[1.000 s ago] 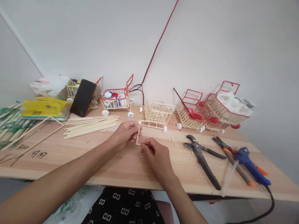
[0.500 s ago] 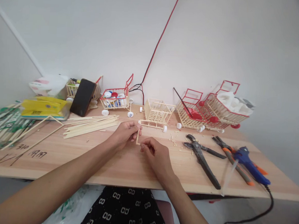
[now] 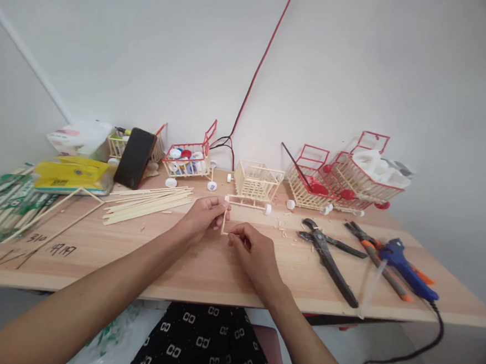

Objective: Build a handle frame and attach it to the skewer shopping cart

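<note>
Wooden tabletop, pale stick cart at 12 o'clock, red-trimmed cart at 11, loose sticks and yellow packet at 10, green-wrapped sticks at 9, offcuts at 2, black-handled cutters, pliers and blue glue gun at 3.

Left hand and right hand bare, both forearms sleeveless as far as my remote feed shows. Over lap I see black garment, printed with white paired squarish outlines, open-centred, repeated in spaced rows; some marks dimmer. Too little cloth visible for me to tell cut.
</note>
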Motion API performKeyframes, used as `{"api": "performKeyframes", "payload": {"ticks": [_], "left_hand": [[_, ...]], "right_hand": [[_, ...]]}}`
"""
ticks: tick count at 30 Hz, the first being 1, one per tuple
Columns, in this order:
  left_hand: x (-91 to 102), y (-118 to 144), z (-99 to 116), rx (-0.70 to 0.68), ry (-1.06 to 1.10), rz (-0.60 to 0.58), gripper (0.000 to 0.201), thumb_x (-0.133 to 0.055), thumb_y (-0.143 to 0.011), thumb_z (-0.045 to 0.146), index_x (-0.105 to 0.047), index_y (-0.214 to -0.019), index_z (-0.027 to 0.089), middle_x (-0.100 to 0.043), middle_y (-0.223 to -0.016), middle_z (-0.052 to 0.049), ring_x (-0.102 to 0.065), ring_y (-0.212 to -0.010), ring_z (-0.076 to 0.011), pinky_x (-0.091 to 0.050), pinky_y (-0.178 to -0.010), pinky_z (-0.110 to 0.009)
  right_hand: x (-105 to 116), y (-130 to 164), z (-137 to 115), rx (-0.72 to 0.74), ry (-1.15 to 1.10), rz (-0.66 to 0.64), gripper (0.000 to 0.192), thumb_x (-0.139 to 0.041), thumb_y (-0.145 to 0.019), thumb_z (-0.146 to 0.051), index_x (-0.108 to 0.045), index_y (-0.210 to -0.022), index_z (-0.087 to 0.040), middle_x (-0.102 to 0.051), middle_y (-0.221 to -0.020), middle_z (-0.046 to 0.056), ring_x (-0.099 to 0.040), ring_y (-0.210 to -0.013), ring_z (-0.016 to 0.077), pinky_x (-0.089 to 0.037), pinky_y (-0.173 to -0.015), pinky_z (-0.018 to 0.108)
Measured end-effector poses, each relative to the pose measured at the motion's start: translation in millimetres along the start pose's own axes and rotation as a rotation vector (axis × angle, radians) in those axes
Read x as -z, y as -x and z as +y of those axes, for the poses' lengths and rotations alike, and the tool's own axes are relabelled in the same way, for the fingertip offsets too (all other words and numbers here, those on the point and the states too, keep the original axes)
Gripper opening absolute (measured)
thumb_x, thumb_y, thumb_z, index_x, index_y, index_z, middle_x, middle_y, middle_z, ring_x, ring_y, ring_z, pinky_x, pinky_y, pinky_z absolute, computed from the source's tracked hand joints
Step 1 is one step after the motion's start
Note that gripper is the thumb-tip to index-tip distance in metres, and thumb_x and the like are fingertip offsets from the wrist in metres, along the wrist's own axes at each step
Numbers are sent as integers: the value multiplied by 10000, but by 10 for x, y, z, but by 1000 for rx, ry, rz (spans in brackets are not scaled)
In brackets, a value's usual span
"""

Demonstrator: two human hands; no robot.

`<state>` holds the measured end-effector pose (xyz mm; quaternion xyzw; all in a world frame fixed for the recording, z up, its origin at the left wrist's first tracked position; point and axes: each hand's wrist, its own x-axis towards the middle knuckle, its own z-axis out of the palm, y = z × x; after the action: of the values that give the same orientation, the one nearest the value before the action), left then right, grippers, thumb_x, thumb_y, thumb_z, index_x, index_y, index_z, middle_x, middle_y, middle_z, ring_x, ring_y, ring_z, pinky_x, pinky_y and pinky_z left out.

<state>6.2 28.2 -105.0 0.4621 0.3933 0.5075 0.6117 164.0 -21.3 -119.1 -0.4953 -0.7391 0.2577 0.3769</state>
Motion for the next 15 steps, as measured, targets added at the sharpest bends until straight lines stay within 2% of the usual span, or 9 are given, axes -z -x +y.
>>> {"api": "performKeyframes", "payload": {"ticks": [15], "left_hand": [[17, -19, -23, 3, -23, -9, 307, -713, -688, 396, -596, -703, 113, -563, -584, 3, -373, -396, -30, -260, -367, -162]], "right_hand": [[3, 0, -2, -5, -20, -7, 90, -560, -860, -220, -639, -816, -220, -665, -706, -33, -522, -612, 122, -352, -602, 234]]}}
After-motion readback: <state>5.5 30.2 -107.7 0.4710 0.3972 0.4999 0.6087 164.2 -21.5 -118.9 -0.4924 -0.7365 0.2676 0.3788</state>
